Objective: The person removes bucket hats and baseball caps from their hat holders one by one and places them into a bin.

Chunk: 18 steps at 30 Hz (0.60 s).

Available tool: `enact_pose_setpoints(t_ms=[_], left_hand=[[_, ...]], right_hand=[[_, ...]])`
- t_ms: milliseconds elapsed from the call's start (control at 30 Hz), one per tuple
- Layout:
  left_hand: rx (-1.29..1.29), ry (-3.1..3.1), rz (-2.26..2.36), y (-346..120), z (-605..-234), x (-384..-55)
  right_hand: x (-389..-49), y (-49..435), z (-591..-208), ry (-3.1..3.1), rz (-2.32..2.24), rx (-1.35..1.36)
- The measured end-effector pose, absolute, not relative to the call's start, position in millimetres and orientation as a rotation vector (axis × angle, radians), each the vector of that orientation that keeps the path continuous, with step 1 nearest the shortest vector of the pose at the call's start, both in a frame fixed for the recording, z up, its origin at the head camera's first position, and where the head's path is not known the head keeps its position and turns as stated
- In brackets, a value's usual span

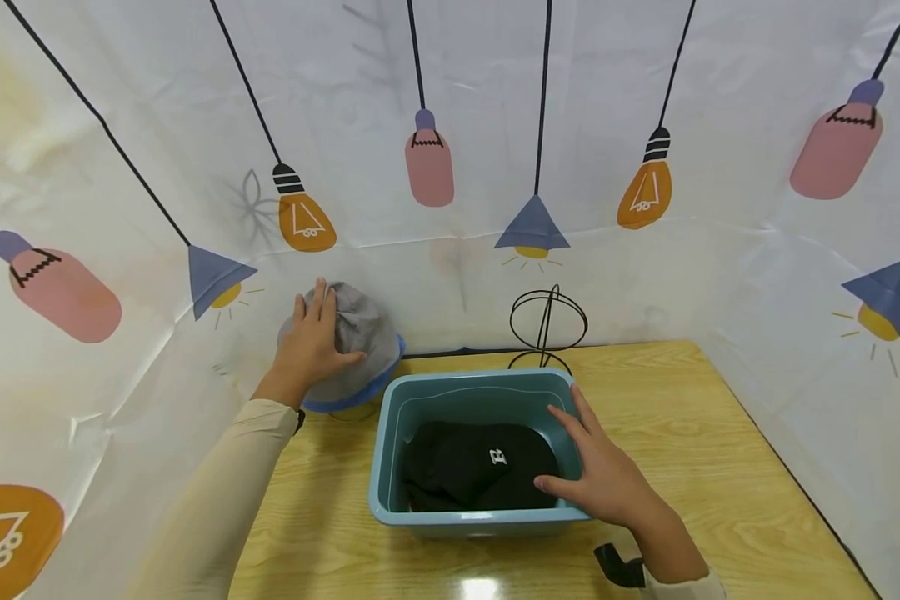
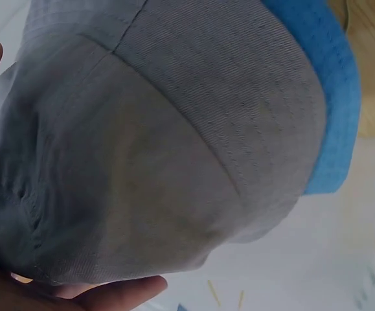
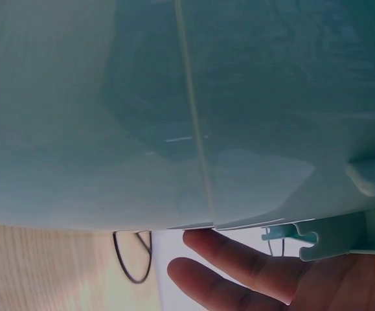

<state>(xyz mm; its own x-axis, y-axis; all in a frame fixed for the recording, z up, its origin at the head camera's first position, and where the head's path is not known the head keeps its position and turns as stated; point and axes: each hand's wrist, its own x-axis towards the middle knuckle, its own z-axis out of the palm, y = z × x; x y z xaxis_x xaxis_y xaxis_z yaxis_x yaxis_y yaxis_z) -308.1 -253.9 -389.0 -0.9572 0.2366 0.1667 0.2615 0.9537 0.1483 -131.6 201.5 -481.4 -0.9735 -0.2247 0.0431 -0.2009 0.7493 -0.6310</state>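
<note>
A grey hat with a blue edge (image 1: 371, 333) stands at the back left of the table; its crown and seams fill much of the left wrist view. My left hand (image 1: 311, 346) rests on the crown, fingers straight and thumb held apart. A blue-green plastic bin (image 1: 384, 450) sits in front of me with a black cap (image 1: 457, 462) inside, a white letter on its front. At the bin's right rim is my right hand (image 1: 607, 475), fingers spread and thumb reaching over the opening. The right wrist view shows its fingertips beside the bin's outer wall (image 3: 142, 129).
A black wire stand (image 1: 546, 325) rises behind the bin near the back edge. Part of a thin wire (image 1: 356, 414) shows beneath the hat. White sheeting (image 1: 465, 275) printed with hanging lamps surrounds the wood-grain table (image 1: 690, 417) at the back and sides.
</note>
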Motion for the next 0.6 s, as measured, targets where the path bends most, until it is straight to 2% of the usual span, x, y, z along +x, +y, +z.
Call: enact_pose_setpoints(t_ms=[600], left_hand=[[-0.333, -2.850, -0.356, -261.7, -361.6, -306.0]], right_hand=[[-131.4, 201.7, -480.5, 2.924, -1.043, -0.378]])
